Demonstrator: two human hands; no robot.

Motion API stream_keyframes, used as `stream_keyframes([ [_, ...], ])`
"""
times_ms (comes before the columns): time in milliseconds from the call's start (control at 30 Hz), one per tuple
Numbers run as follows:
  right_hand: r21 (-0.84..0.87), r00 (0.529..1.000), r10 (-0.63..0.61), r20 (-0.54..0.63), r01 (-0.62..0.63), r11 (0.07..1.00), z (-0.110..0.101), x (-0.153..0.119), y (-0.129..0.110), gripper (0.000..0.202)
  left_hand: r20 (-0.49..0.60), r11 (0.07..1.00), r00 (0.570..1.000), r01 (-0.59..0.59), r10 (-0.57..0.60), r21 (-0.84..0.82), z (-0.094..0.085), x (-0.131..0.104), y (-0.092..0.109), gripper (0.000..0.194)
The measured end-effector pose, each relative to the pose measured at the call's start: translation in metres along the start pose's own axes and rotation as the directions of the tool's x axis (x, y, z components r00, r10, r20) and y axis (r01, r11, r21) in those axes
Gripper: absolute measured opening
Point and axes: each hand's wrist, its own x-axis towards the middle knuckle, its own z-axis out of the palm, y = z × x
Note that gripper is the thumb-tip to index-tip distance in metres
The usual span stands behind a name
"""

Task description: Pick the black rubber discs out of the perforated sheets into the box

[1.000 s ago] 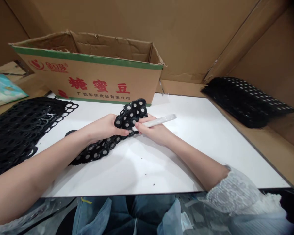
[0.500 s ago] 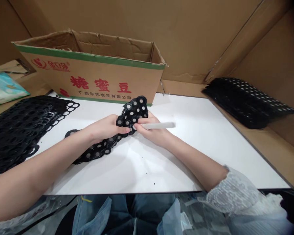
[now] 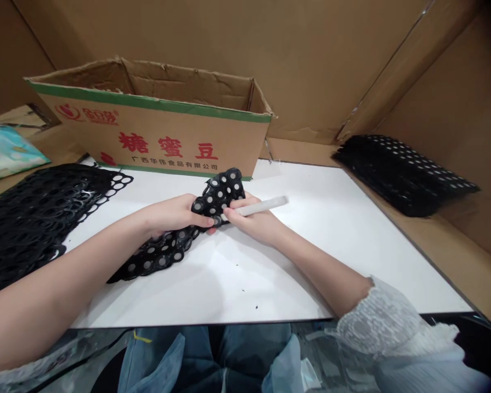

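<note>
A black sheet of joined rings with pale round discs runs from the table up into my hands, its far end bent upward. My left hand pinches its edge between thumb and fingers. In my right hand is a slim white pen-like tool, its tip against one of the discs near my left thumb. The right fingers behind the sheet are partly hidden. Under the left forearm, part of the sheet is covered.
A cardboard box with red lettering stands behind my hands, open at the top. Black ring sheets without discs are stacked at left, beside a teal-and-white packet. More disc-filled sheets lie at right. Small black bits dot the white table.
The far end of the pen-like tool has tilted slightly upward. The bent sheet has shifted a little, and the whole view has moved slightly. Both hands keep their hold.
</note>
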Motion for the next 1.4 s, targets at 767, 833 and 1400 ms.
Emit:
stream_keyframes([
  [767,0.106,0.978,0.016,-0.206,0.006,0.994,-0.008,-0.003,-0.013,0.031,-0.252,0.803,0.855,-0.271,0.454,0.531,0.010,0.003,0.000,0.026],
  [833,0.103,0.978,0.025,-0.206,-0.004,0.995,-0.006,-0.005,-0.015,0.031,-0.231,0.811,0.862,-0.287,0.450,0.510,0.011,0.003,0.000,0.024],
  [1400,0.173,0.987,0.094,-0.132,-0.071,0.982,-0.006,-0.004,-0.014,0.030,-0.165,0.920,0.909,-0.360,0.383,0.154,0.012,0.004,0.003,0.025],
])
